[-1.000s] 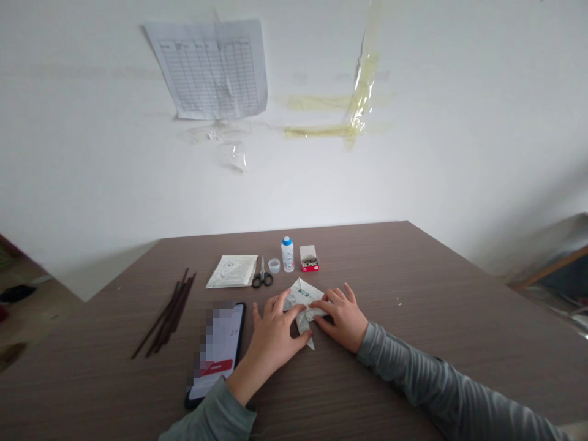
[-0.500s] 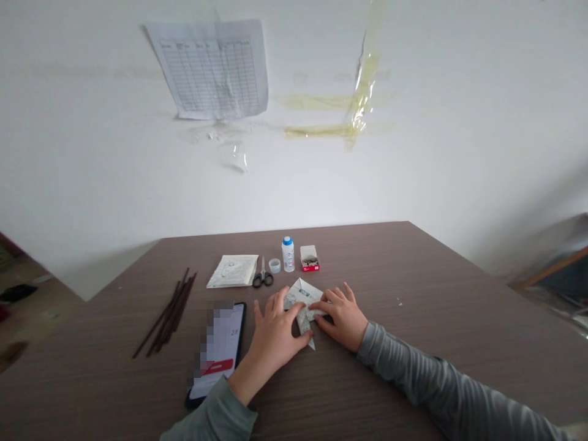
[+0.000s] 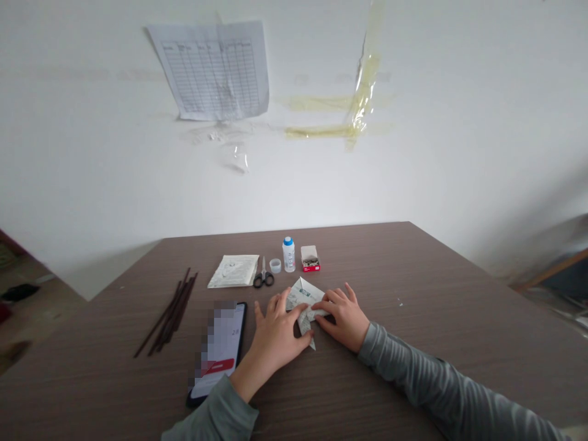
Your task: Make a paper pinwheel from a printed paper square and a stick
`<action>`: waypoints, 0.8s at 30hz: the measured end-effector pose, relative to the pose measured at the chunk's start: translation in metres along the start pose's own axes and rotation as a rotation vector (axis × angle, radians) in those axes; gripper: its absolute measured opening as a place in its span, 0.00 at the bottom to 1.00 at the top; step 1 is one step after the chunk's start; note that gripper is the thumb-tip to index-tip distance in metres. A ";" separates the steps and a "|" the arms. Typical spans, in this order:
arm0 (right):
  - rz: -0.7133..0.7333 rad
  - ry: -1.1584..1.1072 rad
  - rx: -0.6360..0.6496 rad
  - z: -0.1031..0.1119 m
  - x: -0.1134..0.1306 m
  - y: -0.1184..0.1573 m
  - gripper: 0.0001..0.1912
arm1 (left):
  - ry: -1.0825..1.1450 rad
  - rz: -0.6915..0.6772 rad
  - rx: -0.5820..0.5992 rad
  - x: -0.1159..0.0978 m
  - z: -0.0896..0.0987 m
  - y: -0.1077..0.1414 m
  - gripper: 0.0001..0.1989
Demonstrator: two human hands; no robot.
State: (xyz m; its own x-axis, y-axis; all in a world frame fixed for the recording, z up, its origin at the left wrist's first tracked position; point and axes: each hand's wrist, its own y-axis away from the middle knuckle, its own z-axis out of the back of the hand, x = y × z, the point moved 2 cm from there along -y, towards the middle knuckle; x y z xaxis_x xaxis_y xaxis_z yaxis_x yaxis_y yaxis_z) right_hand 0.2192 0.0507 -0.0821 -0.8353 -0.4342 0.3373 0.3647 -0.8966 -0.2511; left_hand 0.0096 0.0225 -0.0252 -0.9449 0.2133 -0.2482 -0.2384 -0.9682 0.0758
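A folded piece of printed paper (image 3: 304, 293) lies on the brown table, its top corner pointing toward the wall and a narrow tip pointing toward me. My left hand (image 3: 278, 331) grips its left and lower part, thumb and index finger on the paper and the other fingers spread. On the right side, my right hand (image 3: 343, 317) pinches a folded edge between thumb and fingers. Both hands rest low at the table surface, fingertips close to each other. Parts of the paper are hidden under the fingers.
Beyond the paper stand a red-and-white box (image 3: 311, 264), a blue-capped bottle (image 3: 288, 255), a small clear cup (image 3: 275, 266), black scissors (image 3: 263, 279) and a stack of paper (image 3: 233, 271). A phone (image 3: 220, 355) and dark sticks (image 3: 172, 315) lie to the left.
The right-hand fold of the paper has shifted slightly under my right hand's fingers. Both hands keep nearly the same place, and the view has moved very slightly.
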 end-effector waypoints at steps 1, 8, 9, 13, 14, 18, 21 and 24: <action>0.008 0.006 -0.003 -0.001 -0.001 0.000 0.16 | 0.000 -0.001 -0.007 0.000 0.001 0.000 0.31; 0.018 0.013 -0.011 -0.002 -0.002 -0.001 0.16 | 0.032 0.057 -0.078 0.001 -0.003 0.000 0.36; 0.019 0.010 -0.015 -0.002 -0.002 -0.001 0.15 | 0.029 0.063 -0.072 0.001 -0.003 -0.001 0.37; 0.026 -0.009 -0.019 -0.003 -0.003 0.000 0.15 | 0.015 0.045 -0.030 0.000 -0.001 0.000 0.36; 0.027 -0.010 -0.018 -0.003 -0.004 0.000 0.15 | 0.014 0.037 -0.027 0.000 0.001 0.000 0.34; 0.036 -0.003 -0.021 -0.003 -0.004 0.000 0.14 | 0.011 0.024 -0.016 -0.001 0.002 0.001 0.31; 0.021 0.005 -0.004 -0.001 -0.001 0.000 0.14 | 0.005 0.042 -0.003 0.001 0.000 -0.001 0.33; -0.002 0.012 0.006 0.001 0.001 0.000 0.15 | 0.012 0.046 -0.033 0.002 -0.002 -0.002 0.34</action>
State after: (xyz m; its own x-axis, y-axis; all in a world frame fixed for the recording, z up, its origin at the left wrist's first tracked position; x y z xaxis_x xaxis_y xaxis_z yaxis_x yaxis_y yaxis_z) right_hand 0.2187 0.0503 -0.0805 -0.8410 -0.4314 0.3266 0.3656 -0.8980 -0.2448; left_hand 0.0085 0.0250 -0.0283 -0.9519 0.1669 -0.2570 -0.1869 -0.9808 0.0552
